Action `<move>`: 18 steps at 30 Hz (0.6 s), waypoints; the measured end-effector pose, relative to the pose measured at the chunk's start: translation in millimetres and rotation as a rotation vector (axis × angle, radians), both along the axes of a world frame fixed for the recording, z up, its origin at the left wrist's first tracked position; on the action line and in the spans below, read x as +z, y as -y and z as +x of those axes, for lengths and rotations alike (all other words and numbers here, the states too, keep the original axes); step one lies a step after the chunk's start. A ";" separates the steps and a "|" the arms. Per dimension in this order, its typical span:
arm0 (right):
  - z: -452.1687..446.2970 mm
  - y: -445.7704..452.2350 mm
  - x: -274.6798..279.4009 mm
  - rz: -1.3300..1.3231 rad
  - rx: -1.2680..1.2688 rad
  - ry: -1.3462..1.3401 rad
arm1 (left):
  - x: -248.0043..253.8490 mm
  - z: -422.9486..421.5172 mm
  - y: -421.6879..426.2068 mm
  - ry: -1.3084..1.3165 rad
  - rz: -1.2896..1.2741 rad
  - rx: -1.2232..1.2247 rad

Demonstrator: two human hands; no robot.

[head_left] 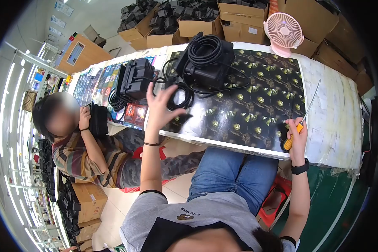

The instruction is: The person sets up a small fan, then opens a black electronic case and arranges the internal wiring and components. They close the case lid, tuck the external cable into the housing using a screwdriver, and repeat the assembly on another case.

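My left hand (158, 106) is raised over the table's near side, fingers spread and slightly blurred, with nothing visible in it. Just beyond it lies a loop of black cable (188, 100) from a bulky black device (210, 73), which carries a thick cable coil (205, 50) on top. A second black boxy device (137, 77) stands to the left. At the table's right side, my right hand (297, 136) is closed around a screwdriver (288, 143) with a yellow-orange handle. Its long thin shaft points up and away.
A dark patterned sheet (256, 109) covers the table's middle. At the far edge stands a pink fan (284, 33). Cardboard boxes (199, 28) with black devices line the floor behind. On the left, a co-worker (88, 155) sits holding a black object (99, 119).
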State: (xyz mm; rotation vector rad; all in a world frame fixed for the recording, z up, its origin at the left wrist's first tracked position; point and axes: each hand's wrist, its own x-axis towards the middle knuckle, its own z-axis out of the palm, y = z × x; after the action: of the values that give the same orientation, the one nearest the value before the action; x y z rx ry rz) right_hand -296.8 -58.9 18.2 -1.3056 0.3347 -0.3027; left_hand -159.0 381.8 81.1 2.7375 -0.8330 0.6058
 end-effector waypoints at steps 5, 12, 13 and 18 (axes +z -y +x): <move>0.5 -4.5 3.9 -0.011 -0.024 0.003 | -29.0 1.2 -6.7 0.146 0.166 -0.011; 0.4 -3.6 1.1 -0.009 -0.026 0.007 | 6.0 46.1 -41.7 0.171 -1.144 0.187; 0.0 -2.7 0.7 -0.010 -0.019 0.008 | 14.2 59.0 -56.2 0.248 -1.208 0.206; -0.3 -0.3 -1.2 -0.005 -0.002 0.016 | -3.2 136.1 -188.8 0.113 -1.136 0.551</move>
State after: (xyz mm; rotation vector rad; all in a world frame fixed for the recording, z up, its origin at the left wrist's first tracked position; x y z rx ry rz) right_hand -297.1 -58.6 17.0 -1.3069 0.3218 -0.3155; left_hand -22.9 570.5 77.9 1.8138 0.2769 0.9457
